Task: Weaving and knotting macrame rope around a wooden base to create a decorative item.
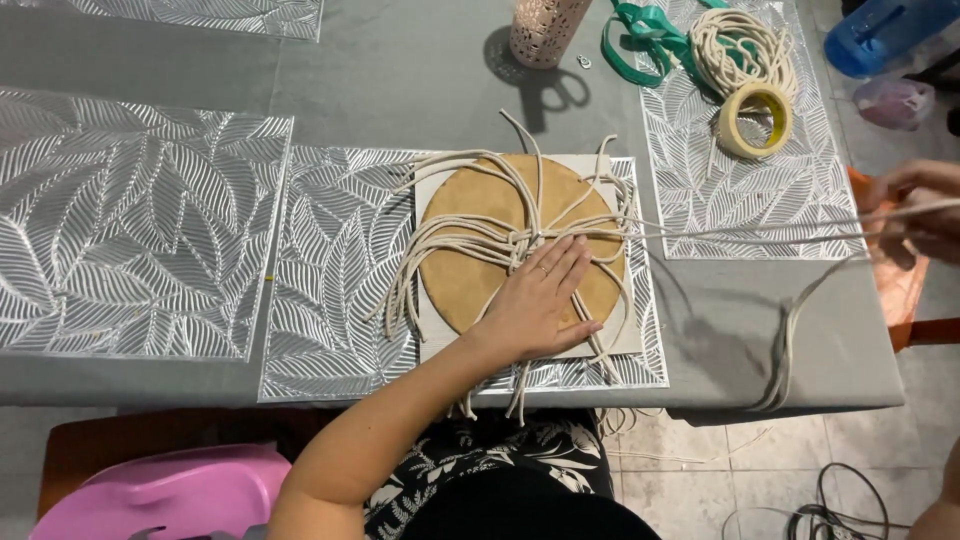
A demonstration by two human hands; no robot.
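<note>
**Cord work on round board, grey table**

Grey tablecloth (pixel 420 80) covers the table, with silver leaf-pattern placemats (pixel 140 220) spread across it. Centre of frame: a round brown board (pixel 470 270) on a pale square base, cream cotton cords (pixel 450 235) draped across it and knotted near its middle. Left hand (pixel 540 300) lies flat, fingers spread wide, pressing the cords just below the knot. Right hand (pixel 920 210), at the right edge, is closed around a cord strand pulled taut from the knot. Upper right: masking tape roll (pixel 755 120), coiled cord bundle (pixel 740 45), green ribbon (pixel 640 40). Pink perforated cup (pixel 545 30) at top centre. Pink plastic chair (pixel 170 490) at lower left.
</note>
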